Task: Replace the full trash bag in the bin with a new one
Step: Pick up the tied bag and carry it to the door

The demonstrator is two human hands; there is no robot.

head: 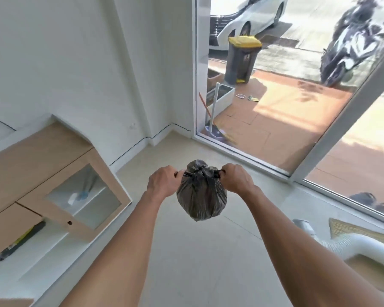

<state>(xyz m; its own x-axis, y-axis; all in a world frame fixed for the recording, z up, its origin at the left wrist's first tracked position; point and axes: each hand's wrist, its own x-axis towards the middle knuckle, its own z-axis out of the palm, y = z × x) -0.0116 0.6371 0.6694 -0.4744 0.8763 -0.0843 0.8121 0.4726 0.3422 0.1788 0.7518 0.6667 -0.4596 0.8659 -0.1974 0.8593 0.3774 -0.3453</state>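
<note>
A full dark grey trash bag (201,197) hangs in the air in front of me, above the pale floor. Its top is gathered into a knot. My left hand (164,182) grips the bag's left tie end and my right hand (236,177) grips the right tie end, each pulled out sideways. Outside, beyond the glass, stands a grey bin with a yellow lid (242,59), its lid down. No indoor bin and no new bag are in view.
A wooden cabinet (53,178) with a frosted glass door stands at the left. A large glass window (275,107) fills the right. A white ribbed hose (350,244) lies at the lower right. A broom (211,116) leans outside against the glass.
</note>
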